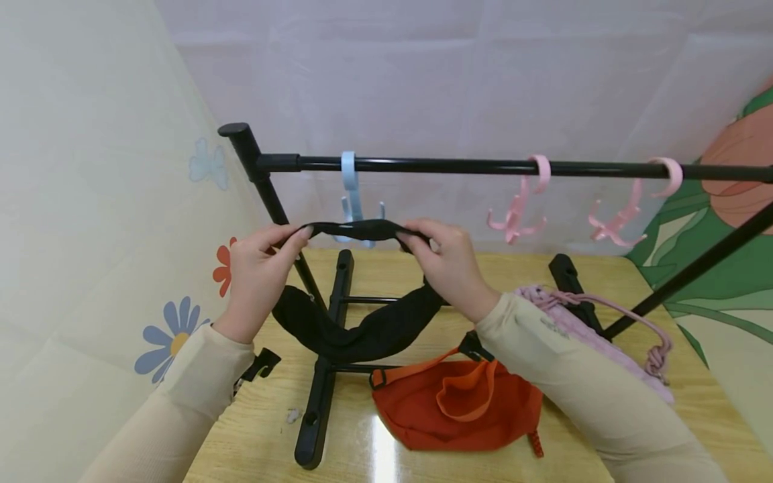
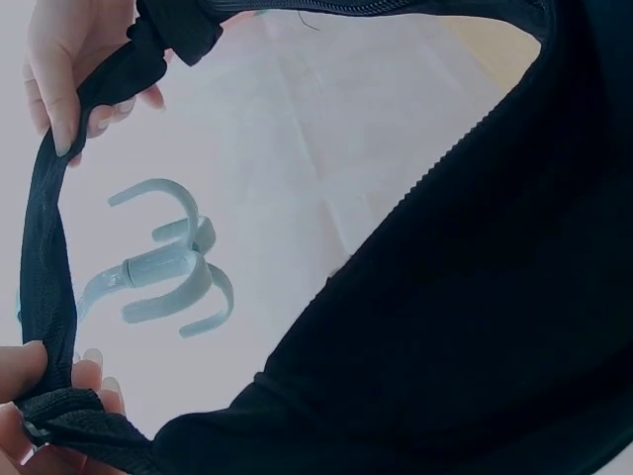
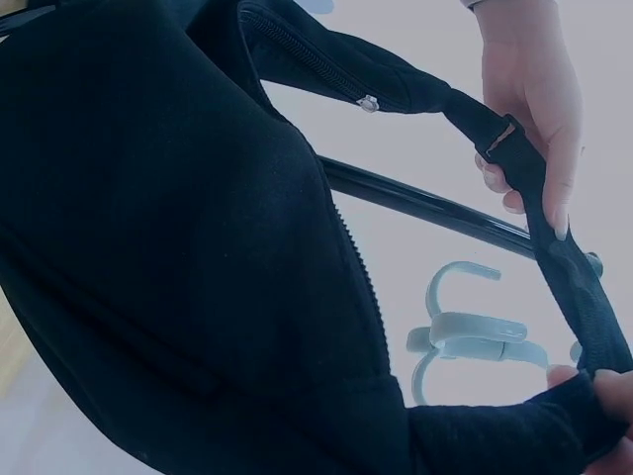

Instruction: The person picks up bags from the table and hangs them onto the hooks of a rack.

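A black zippered sling bag [image 1: 368,335] hangs in a loop below both hands. Its strap [image 1: 356,230] is stretched between them. My left hand [image 1: 260,268] pinches the strap's left part between thumb and fingers. On the other side, my right hand [image 1: 449,265] pinches the strap the same way. Just behind the strap, a light blue hook [image 1: 350,178] hangs from the black rail [image 1: 423,166]. The hook's prongs [image 2: 178,267] show through the loop in the left wrist view. A zipper pull [image 3: 368,103] is visible in the right wrist view.
Two pink hooks, one nearer [image 1: 516,208] and one farther right [image 1: 622,208], hang on the rail. An orange-red waist bag [image 1: 459,409] lies on the wooden table [image 1: 260,429]. A lilac bag [image 1: 610,349] with a rope strap lies to the right. The rack's black foot [image 1: 314,416] stands left.
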A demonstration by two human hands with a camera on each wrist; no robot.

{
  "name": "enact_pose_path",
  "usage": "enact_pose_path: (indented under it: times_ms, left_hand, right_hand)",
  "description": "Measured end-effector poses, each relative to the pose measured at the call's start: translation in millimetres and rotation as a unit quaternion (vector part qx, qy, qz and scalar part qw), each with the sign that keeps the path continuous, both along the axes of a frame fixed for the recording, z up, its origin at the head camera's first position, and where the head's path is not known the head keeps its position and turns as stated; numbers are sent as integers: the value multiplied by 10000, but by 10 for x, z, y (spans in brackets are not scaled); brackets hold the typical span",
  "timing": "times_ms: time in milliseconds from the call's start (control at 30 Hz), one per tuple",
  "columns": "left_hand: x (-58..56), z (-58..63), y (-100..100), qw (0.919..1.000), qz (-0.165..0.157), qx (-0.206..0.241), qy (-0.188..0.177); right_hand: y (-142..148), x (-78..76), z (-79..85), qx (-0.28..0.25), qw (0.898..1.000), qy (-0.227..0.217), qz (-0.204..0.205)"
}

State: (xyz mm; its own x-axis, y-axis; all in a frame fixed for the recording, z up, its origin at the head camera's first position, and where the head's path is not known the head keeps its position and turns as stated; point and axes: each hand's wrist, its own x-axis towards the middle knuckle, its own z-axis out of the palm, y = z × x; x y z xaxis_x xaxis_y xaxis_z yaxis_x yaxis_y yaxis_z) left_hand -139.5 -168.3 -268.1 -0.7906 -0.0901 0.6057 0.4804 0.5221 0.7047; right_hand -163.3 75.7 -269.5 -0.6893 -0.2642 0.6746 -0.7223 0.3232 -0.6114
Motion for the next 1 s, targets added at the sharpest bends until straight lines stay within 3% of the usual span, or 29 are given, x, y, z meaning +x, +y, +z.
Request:
enact_pose_path:
  times_ms: [367,767,1000]
  left_hand:
    - [-24,10,-1,9997,18,103,-214]
    - [-131,-21,-4,9999,-70,135,11]
    - [-157,-42,-8,9995,-27,187,-245]
  right_hand:
    - [-17,-23,-6,-34,9999,-98,-38]
    - [-45,-77,-17,-153,9994,-284,-101]
    - [-56,-92,-28,-144,9991,-364,-133]
